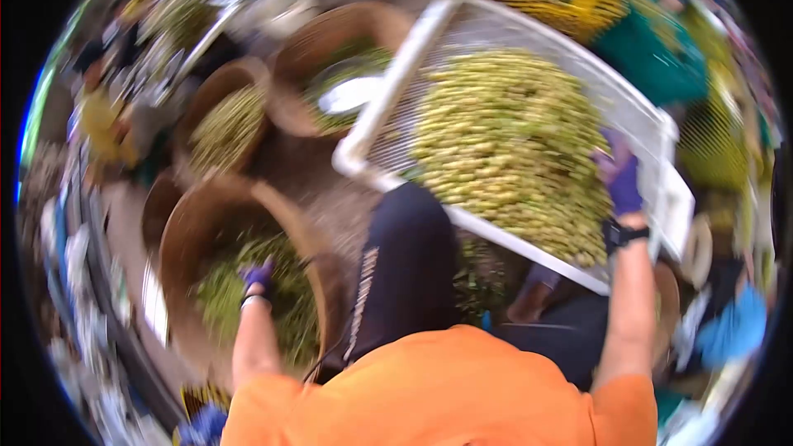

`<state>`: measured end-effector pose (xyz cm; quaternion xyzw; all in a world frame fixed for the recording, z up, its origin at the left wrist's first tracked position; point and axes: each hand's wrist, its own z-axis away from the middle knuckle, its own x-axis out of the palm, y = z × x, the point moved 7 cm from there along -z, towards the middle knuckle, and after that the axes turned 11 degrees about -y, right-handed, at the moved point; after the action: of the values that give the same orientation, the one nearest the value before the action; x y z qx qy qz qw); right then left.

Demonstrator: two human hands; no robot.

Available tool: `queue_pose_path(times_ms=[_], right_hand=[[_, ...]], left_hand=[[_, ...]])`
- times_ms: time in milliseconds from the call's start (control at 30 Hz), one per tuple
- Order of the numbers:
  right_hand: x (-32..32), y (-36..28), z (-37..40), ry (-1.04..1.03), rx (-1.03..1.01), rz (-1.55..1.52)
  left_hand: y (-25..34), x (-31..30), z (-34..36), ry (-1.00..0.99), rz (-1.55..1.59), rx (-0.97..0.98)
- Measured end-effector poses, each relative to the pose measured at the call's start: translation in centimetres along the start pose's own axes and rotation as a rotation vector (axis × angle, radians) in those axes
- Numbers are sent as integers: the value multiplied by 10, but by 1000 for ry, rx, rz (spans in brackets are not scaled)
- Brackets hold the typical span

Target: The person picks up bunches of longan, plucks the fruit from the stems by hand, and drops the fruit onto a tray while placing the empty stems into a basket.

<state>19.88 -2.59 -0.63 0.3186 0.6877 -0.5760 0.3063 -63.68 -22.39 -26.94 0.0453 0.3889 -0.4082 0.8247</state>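
- Working both hands looks, I judge, like the step: my right hand [619,173] touches the right side of the green pods [504,140] heaped in the white tray [398,87]; my left hand [258,275] is inside the near-left basket [197,235], among green stalks [281,310].
- Blur hides whether either grip is open or closed; I cannot tell.
- My next move calls for a light touch, I'd judge.
- Far left, a smaller basket [219,87] holds yellow-green pieces [231,128]; beside it, a far basket [296,59] holds green bits [368,58] and a shiny white thing [351,95].

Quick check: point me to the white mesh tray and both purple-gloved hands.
White mesh tray [400,76], head view: left rim.
Left hand [257,277], head view: its gloved middle.
Right hand [624,180], head view: its gloved middle.
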Motion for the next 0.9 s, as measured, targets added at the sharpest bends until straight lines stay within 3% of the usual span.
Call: queue_pose_path(times_ms=[33,67,100,133,167,200,267,300,333,367,400,467,500,533,600,633,667,733,767,800,867,900], right_hand=[[-12,13,7,52,-21,54],[-22,38,16,152,-12,90],[-41,38,27,188,15,234],[-52,32,32,214,34,365],[-59,36,39,166,170,292],[-61,41,43,114,294,201],[-51,45,46,0,263,458],[-39,44,50,-39,263,630],[-28,34,43,-247,391,656],[-21,21,36,-307,425,672],[-12,8,30,-347,421,683],[20,31,23,-199,212,679],[25,45,20,-187,237,687],[26,54,15,-177,259,695],[4,58,11,-97,270,637],[-11,57,13,-22,281,598],[-21,52,18,-19,287,589],[-58,25,33,210,162,494],[-66,10,34,147,204,466],[-63,7,38,138,208,464],[-56,0,40,125,190,438],[-37,14,30,-33,254,387]], left_hand=[[9,-15,-6,6,-94,24],[6,-23,-24,-23,-210,271],[31,-67,49,-11,-73,221],[28,-85,50,-139,-138,278],[17,-104,63,-185,52,248],[7,-114,82,-287,568,229],[-35,-166,15,24,-60,351],[-30,-186,37,43,-63,244],[-18,-211,88,64,-61,131],[19,-234,148,163,-265,46],[37,-242,173,182,-268,45],[81,-257,214,304,-591,230],[93,-256,224,183,-657,212],[87,-258,211,198,-662,202],[19,-233,143,-136,-72,-126],[-9,-225,123,-123,-76,-129],[-42,-189,106,-438,275,-123],[-61,-138,112,-1063,992,-103],[-62,-126,127,-1071,1096,83],[-72,-118,133,-889,1055,214],[-88,-109,160,-581,781,262],[-93,-110,174,-442,590,233]])
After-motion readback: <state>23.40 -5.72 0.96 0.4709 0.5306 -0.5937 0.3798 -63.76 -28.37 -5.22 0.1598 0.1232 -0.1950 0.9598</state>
